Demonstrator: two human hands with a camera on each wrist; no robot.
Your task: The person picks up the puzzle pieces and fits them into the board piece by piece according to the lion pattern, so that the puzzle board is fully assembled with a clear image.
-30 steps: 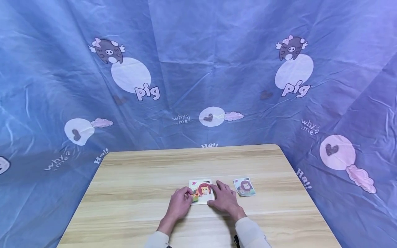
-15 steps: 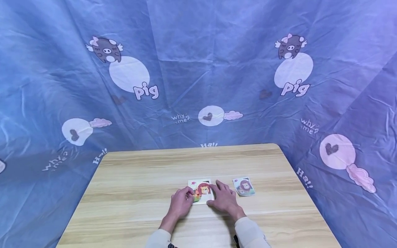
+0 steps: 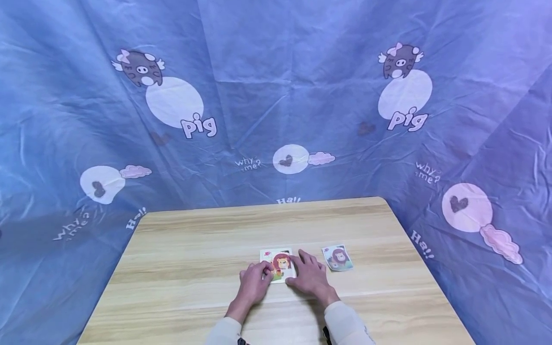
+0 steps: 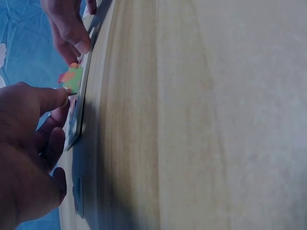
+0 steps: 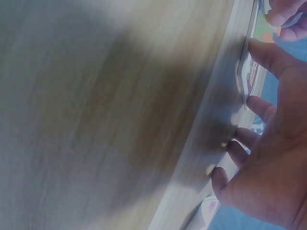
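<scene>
A small puzzle board (image 3: 264, 254) with a lion picture lies on the table. My left hand (image 3: 254, 286) pinches a green and orange puzzle piece (image 4: 72, 80) between thumb and fingertip, low over the board's left part. In the left wrist view the piece is tilted above the surface. My right hand (image 3: 311, 275) rests at the board's right side, fingers spread. Its thumb touches the near edge of the board (image 5: 243, 79) and another fingertip sits at the corner; the other fingers reach down to the table.
A lion picture card (image 3: 338, 258) with slightly curled edges lies right of the right hand. Another small flat thing (image 4: 78, 197) lies on the wooden table (image 3: 194, 239) near my left hand. A blue printed cloth (image 3: 258, 110) hangs behind and at both sides.
My left hand has moved slightly right with the puzzle piece, further over the board. The right hand stays at the board's right side. The head view has shifted slightly.
</scene>
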